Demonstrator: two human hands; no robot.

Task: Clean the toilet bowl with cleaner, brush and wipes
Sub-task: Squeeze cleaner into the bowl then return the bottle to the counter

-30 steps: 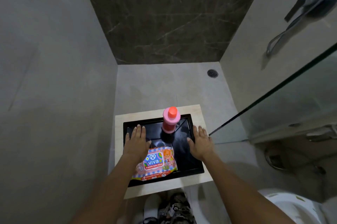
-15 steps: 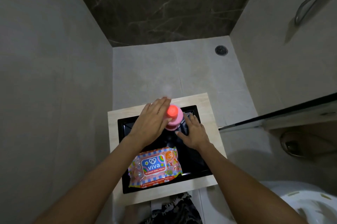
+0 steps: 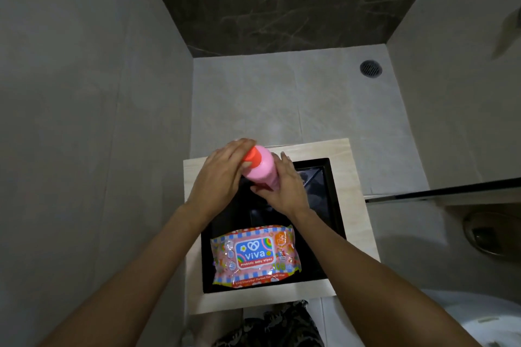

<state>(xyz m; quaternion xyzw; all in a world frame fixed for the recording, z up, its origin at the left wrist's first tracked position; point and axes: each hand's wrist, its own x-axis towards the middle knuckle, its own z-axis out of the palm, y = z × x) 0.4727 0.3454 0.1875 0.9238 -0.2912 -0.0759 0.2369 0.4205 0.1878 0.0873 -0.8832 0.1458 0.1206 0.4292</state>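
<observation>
surface: beige stand (image 3: 353,205) | on it: black tray (image 3: 335,205) | in tray: wipes pack (image 3: 255,255)

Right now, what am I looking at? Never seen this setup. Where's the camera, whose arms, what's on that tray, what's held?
There is no robot here. A person wears one wide-angle camera on the head, so this single view looks forward and down at their own two bare arms in a tiled bathroom.

Below them a black tray sits on a pale board. A colourful pack of wipes lies flat in the near part of the tray.

Both hands are on a pink bottle with an orange cap, tilted with the cap to the left. The right hand grips the bottle's body. The left hand covers the cap, probably about to open it, though the fingers' hold is hidden.

A toilet rim shows at the lower right and a floor drain at the far right.
</observation>
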